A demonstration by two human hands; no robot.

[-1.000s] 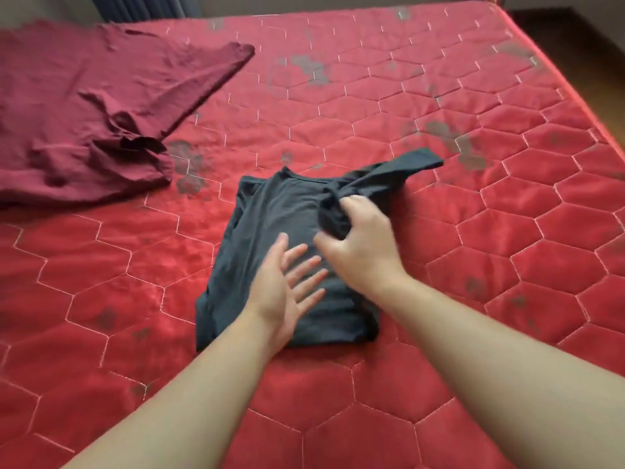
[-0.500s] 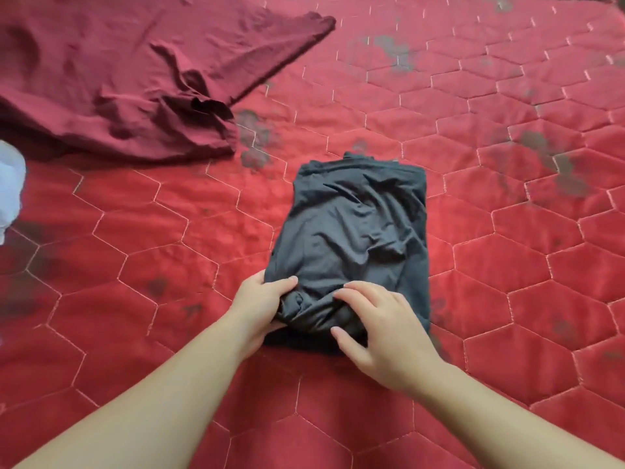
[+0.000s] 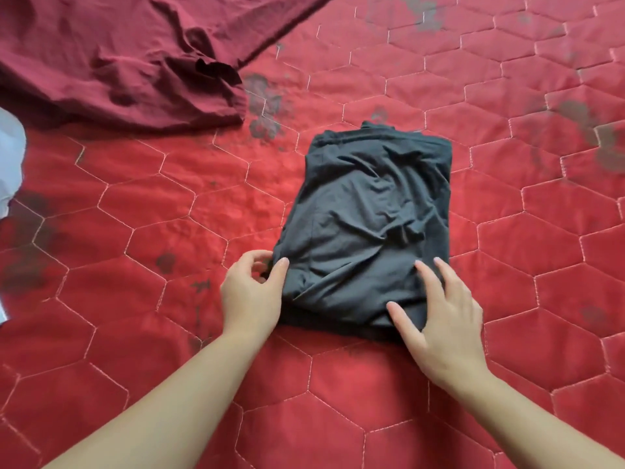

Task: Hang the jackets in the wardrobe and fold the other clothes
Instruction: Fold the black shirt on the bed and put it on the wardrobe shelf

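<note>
Moved: right hand [image 3: 443, 313] has uncurled from the hem, now flat.
Left hand [image 3: 252, 292]: pinches the dark shirt [image 3: 368, 225] corner, squaring the fold.
Bed [image 3: 507, 333]: carries the unfolded red garment [image 3: 118, 59].

A dark grey, soft jersey garment [image 3: 368, 225] lies folded into a wrinkled rectangular bundle on the bed. A crumpled maroon cloth garment [image 3: 111, 59] lies spread and unfolded, well apart, toward the far left.

surface: red quilted mattress [image 3: 507, 299] | pattern: pale hexagon stitching | marks: dark grey stains | light: even, soft
</note>
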